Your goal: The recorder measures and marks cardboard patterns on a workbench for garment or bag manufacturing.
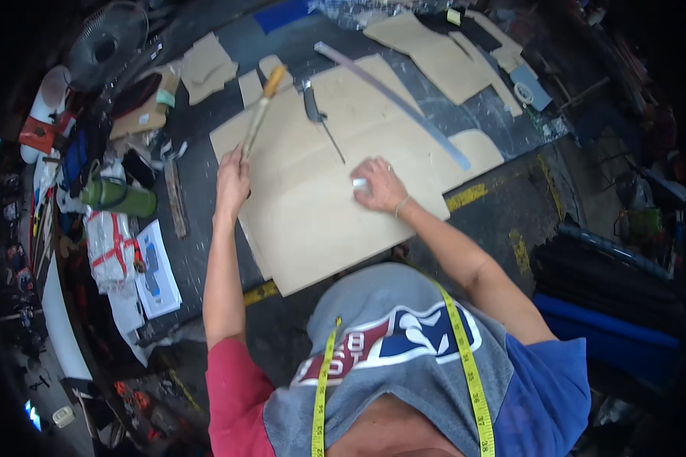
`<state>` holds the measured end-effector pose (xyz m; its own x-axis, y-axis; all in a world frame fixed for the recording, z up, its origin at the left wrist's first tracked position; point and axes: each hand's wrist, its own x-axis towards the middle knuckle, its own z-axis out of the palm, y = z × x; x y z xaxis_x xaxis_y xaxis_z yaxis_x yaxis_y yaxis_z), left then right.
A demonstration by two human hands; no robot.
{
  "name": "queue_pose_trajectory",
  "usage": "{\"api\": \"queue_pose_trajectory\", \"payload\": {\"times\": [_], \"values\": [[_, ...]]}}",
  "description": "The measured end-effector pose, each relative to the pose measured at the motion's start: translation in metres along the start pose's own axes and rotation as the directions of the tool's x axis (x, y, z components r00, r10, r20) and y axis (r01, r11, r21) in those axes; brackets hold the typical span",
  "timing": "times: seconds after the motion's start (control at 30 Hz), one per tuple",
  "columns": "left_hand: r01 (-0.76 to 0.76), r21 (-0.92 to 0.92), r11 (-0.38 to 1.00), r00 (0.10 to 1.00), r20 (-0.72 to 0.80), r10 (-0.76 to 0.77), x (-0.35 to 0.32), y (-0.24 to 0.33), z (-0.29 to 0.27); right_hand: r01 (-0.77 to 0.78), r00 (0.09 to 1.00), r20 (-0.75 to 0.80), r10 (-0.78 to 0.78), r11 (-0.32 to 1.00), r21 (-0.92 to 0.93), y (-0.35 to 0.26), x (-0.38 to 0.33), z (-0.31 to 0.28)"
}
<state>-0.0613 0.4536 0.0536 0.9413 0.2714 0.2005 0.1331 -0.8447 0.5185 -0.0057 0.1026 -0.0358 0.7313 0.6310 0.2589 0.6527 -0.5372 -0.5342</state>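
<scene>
My left hand [233,183] is closed at the near end of a long slim tool with an orange-yellow end [261,114], at the left edge of a large tan cardboard-like sheet [320,236]. The tool slants up and away from me. My right hand [383,186] is on the right part of the sheet, slightly blurred, its thumb and fingers pinching a small white piece [360,183]. Just beyond it lies a thin pointed tool with a dark handle [312,105]. A long straight metal ruler [392,99] lies diagonally at the far right of the sheet.
Further tan cut pieces [427,57] lie on the dark table [194,145]. A green bottle [122,198], a printed paper [158,270] and a wooden strip [175,198] are at the left. A fan [107,49] stands far left. Dark and blue rolls [602,312] lie right. A yellow measuring tape [465,350] hangs down my front.
</scene>
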Motion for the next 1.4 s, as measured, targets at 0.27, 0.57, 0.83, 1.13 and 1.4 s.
{"api": "queue_pose_trajectory", "payload": {"times": [0.27, 0.57, 0.83, 1.13, 1.4], "values": [[-0.122, -0.110, 0.986, 0.938, 0.313, 0.151, -0.090, 0.029, 0.042, -0.038, 0.998, -0.036, 0.042, 0.995, 0.087, 0.003, 0.011, 0.007], [-0.132, -0.094, 0.987, 0.938, 0.310, 0.155, -0.113, 0.037, 0.067, -0.027, 1.000, 0.000, 0.027, 0.999, 0.018, -0.003, -0.002, 0.005], [-0.115, -0.003, 0.993, 0.942, 0.317, 0.109, -0.107, 0.049, 0.069, -0.009, 0.999, -0.034, 0.009, 1.000, 0.002, -0.003, 0.002, 0.002], [0.003, 0.010, 1.000, 0.949, 0.316, -0.006, -0.107, 0.047, 0.075, -0.012, 1.000, -0.027, 0.012, 1.000, -0.023, -0.007, 0.005, 0.004], [0.019, 0.004, 1.000, 0.955, 0.297, -0.019, -0.105, 0.046, 0.080, -0.038, 0.997, -0.064, 0.042, 0.998, 0.053, -0.005, 0.006, 0.003]]}}
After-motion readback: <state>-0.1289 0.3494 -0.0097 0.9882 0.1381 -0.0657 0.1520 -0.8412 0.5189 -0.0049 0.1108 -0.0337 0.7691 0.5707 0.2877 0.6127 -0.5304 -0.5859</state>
